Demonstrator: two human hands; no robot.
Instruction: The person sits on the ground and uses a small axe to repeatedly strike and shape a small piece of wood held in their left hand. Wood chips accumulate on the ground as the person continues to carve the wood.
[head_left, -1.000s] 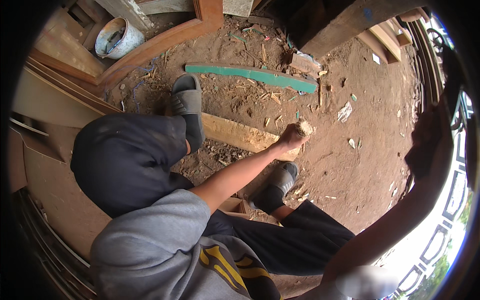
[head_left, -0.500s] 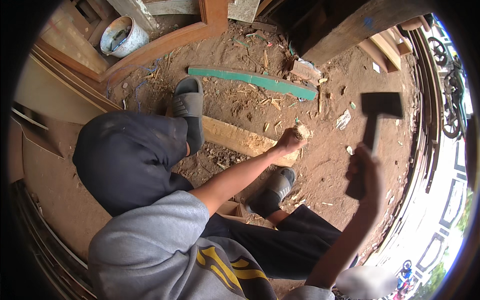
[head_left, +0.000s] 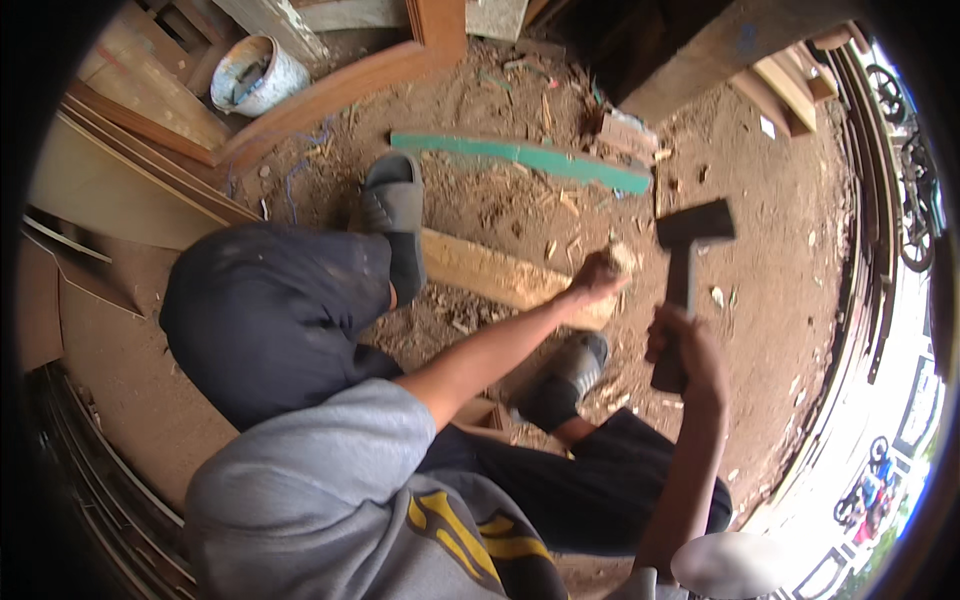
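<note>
My right hand (head_left: 690,350) is closed round the dark handle of a hammer (head_left: 697,224). Its blocky black head is raised to the right of my left hand (head_left: 596,280), apart from it. That left hand is wrapped round what looks like a chisel (head_left: 623,258); only its pale, frayed wooden butt shows above the fist, and any blade is hidden. Below the fist lies a pale timber beam (head_left: 490,268), running across the ground between my two sandalled feet. Whether the tool touches the beam, I cannot tell.
Beyond the beam lies a green-painted board (head_left: 520,154) on dirt littered with wood chips. A paint-stained bucket (head_left: 262,80) stands at the far left beside a brown wooden frame (head_left: 345,100). A thick timber (head_left: 715,55) juts in at the far right; stacked planks (head_left: 862,220) line the right side.
My right hand has swung the hammer leftward, bringing its head nearer to my left hand. The left hand keeps its grip at the beam. The whole view has shifted slightly.
</note>
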